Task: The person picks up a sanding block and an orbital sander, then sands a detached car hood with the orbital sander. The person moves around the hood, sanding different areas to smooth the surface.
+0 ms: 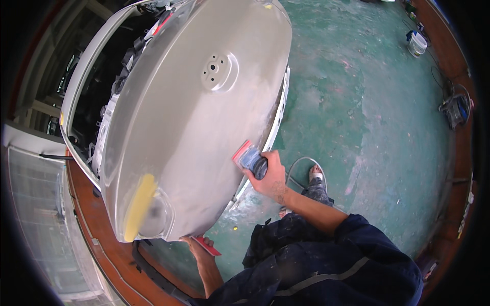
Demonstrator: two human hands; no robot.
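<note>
A big beige car panel (pixel 189 127) stood tilted up over the open car (pixel 97 102). It filled the picture from 9 o'clock to 12 o'clock. Most of it looked dull and smooth, as if much of the rubbing was done. A yellow patch (pixel 139 206) showed near its low edge, at about 8 o'clock. That part looked like it needed more work.

The left hand (pixel 196 249) was at 6 o'clock, under the low edge of the panel. It was closed around a thin red piece (pixel 208 246) and pressed against the edge.

The right hand (pixel 269 176) was near the middle, just right of the panel. It was wrapped tight around a sanding block (pixel 248 157) with a red face. The block touched the right edge of the panel, so that edge looked like the part being rubbed.

A white bucket (pixel 417 44) sat far off on the green floor (pixel 357 102), at 2 o'clock.
</note>
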